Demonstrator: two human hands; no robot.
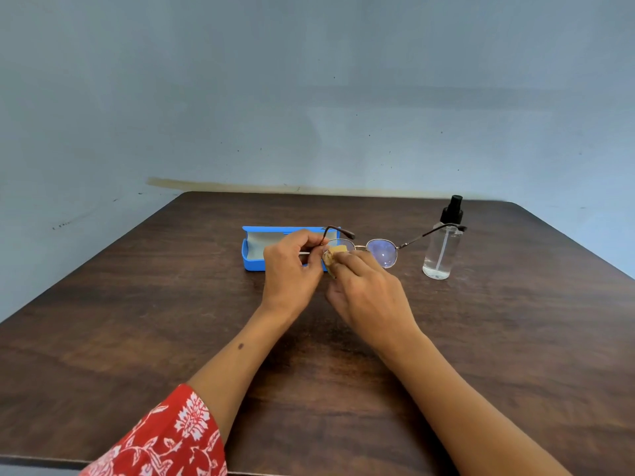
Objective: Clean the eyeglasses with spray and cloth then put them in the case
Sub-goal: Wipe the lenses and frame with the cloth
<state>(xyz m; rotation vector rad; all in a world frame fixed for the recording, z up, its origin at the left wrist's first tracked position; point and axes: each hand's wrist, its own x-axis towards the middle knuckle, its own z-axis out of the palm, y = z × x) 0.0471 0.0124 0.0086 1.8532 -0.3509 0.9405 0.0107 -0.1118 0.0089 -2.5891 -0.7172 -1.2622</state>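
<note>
Thin metal-framed eyeglasses [382, 251] with their arms unfolded are held above the table's middle. My left hand [292, 269] pinches the frame at its left hinge. My right hand [364, 293] presses a small yellow cloth [338, 249] against the left lens, fingers curled round it. The right lens shows free, its arm reaching toward the spray bottle [441, 242]. An open blue case [252, 254] with a grey lining lies just behind my left hand, partly hidden by it.
The clear spray bottle with a black pump top stands upright at the right of the brown wooden table [137, 321]. A pale blue wall rises right behind the table's far edge.
</note>
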